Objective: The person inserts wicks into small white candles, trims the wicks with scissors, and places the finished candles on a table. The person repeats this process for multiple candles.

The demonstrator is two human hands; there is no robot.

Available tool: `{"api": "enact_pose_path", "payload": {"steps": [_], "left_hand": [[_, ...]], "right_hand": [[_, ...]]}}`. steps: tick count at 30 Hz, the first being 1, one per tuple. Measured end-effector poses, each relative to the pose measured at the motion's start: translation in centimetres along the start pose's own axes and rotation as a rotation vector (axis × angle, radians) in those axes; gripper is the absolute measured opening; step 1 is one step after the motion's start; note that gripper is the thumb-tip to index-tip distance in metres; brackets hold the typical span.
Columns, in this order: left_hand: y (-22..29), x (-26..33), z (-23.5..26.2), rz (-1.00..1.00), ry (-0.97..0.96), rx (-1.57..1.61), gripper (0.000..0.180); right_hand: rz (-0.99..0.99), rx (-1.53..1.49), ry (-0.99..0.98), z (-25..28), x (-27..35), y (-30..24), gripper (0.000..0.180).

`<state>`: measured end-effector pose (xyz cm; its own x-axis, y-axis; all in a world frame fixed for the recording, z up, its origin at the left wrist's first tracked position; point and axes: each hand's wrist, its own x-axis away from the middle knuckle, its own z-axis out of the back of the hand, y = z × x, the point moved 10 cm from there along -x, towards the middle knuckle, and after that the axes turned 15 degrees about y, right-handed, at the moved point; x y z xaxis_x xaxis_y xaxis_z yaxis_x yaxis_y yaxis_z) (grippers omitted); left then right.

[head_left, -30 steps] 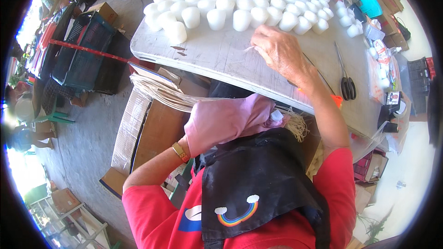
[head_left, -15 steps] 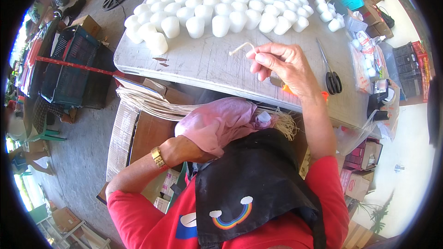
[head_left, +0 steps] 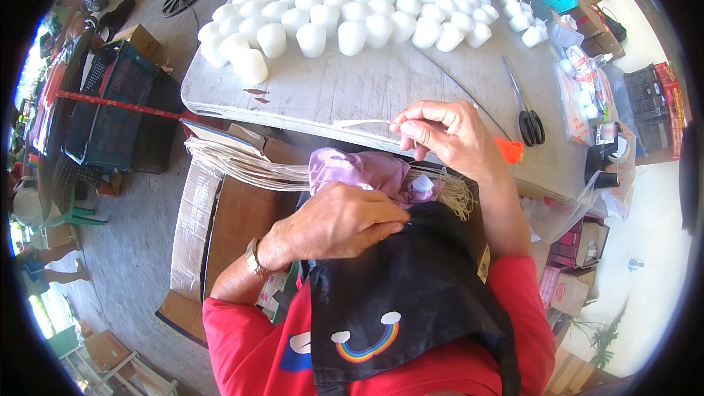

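Note:
Between the thumb and fingertips of my right hand (head_left: pixel 458 139) is a short, cream-coloured wick (head_left: pixel 359 123), its loose end pointing left over the table's near edge. My left hand (head_left: pixel 341 221) hovers over my black apron (head_left: pixel 411 286) with thumb and fingers pressed together; whatever they may hold is hidden. Just beyond it, a crumpled pink cloth (head_left: pixel 352 172) lies on a long bundle of cream strings (head_left: pixel 246 165). Rows of white cup-shaped candles (head_left: pixel 352 38) cover the far part of the table (head_left: pixel 330 99).
Black-handled scissors (head_left: pixel 529 126) lie on the table's right side, near an orange object (head_left: pixel 509 150) and a thin dark rod (head_left: pixel 462 88). Bags and bottles (head_left: pixel 583 81) crowd the right edge. A cardboard box (head_left: pixel 238 227) stands below the table at left, and a crate (head_left: pixel 110 110) farther left.
My right hand has come lower and nearer with the wick, which now points straighter left. My left hand has come off the pink cloth and moved right, over the apron.

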<state>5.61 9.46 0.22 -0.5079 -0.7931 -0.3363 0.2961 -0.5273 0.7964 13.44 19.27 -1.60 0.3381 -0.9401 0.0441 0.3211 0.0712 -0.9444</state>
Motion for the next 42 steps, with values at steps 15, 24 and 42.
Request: {"api": "enact_pose_path", "payload": {"steps": [15, 24, 42], "left_hand": [[-5.0, 1.9, 5.5, 0.439, 0.83, 0.037, 0.014], [-4.4, 2.2, 5.6, 0.324, 0.92, 0.166, 0.015], [-7.2, 2.1, 1.4, 0.585, 0.688, 1.152, 0.015]], "right_hand": [[0.138, -0.1, 0.309, 3.8, 2.1, -1.4, 0.022], [0.393, 0.008, 0.4, 3.3, 4.0, -3.9, 0.013], [0.657, 0.389, 0.506, 0.3, 4.0, -6.0, 0.008]]}}
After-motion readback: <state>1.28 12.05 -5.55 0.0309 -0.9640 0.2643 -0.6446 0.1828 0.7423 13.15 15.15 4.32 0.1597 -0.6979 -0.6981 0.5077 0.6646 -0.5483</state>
